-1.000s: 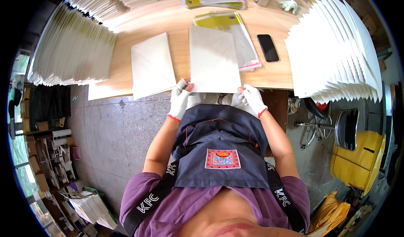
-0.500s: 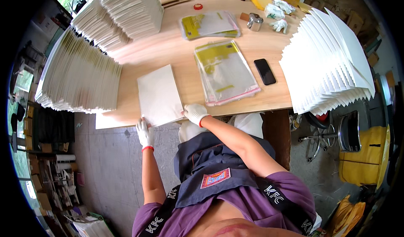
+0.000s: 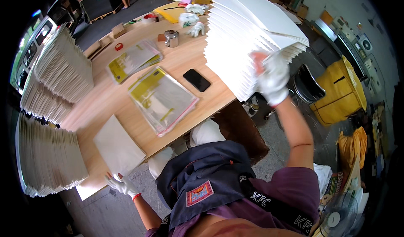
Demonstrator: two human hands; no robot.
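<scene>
A flat white sheet or thin stack [image 3: 118,146] lies at the table's front edge on the left. My left hand [image 3: 123,185], in a white glove with bare fingertips, is at its near corner with the fingers apart. Whether it touches the sheet is hard to make out. On the right, my gloved right hand [image 3: 273,79] is raised at the near side of a tall stack of white sheets [image 3: 240,39] laid in staggered layers. Motion smears its fingers, so I cannot see whether they grip anything.
Two piles of clear plastic sleeves with yellow print [image 3: 162,100] lie mid-table beside a black phone [image 3: 196,80]. Behind stand a metal cup [image 3: 171,39] and spare gloves [image 3: 196,29]. Tall white stacks [image 3: 52,157] line the left side. A chair [image 3: 309,85] stands right of the table.
My right hand has left the white sheet and swung right to the tall stack. My left hand stays near the sheet's edge, fingers spread. The whole view has turned right.
</scene>
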